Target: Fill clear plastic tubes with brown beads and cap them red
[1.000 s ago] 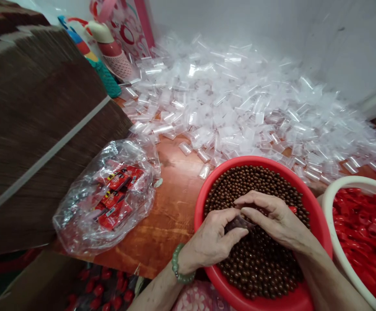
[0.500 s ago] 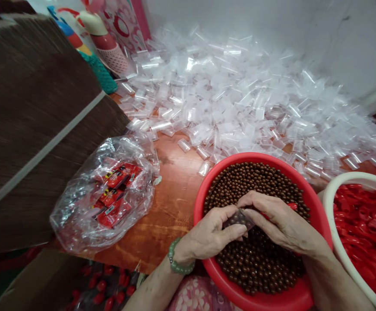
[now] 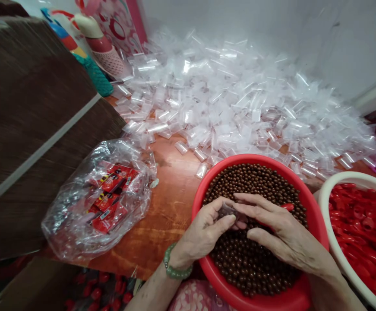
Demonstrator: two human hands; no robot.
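Note:
My left hand (image 3: pixel 203 233) pinches a small clear plastic bag (image 3: pixel 227 211) with dark brown balls inside, between thumb and fingers. My right hand (image 3: pixel 278 229) has its fingers stretched out, the tips at the bag's right side, and its thumb apart and below. Both hands are over a red basin (image 3: pixel 319 224) full of shiny brown balls (image 3: pixel 255 268). Behind my right hand shows part of a red plastic piece (image 3: pixel 287 207); most of it is hidden, and whether the hand touches it is unclear.
Many small clear bags (image 3: pixel 226 99) lie heaped across the table (image 3: pixel 171 190). A white tub (image 3: pixel 324 194) of red plastic pieces stands at right. Left are a clear bag with red packets (image 3: pixel 110 203), a strapped brown stack (image 3: pixel 35 125) and a flask (image 3: pixel 102 47).
My right thumb and fingers have spread apart and no longer pinch the bag's edge. The bag has turned and lies lower within my left fingers. The view has shifted slightly.

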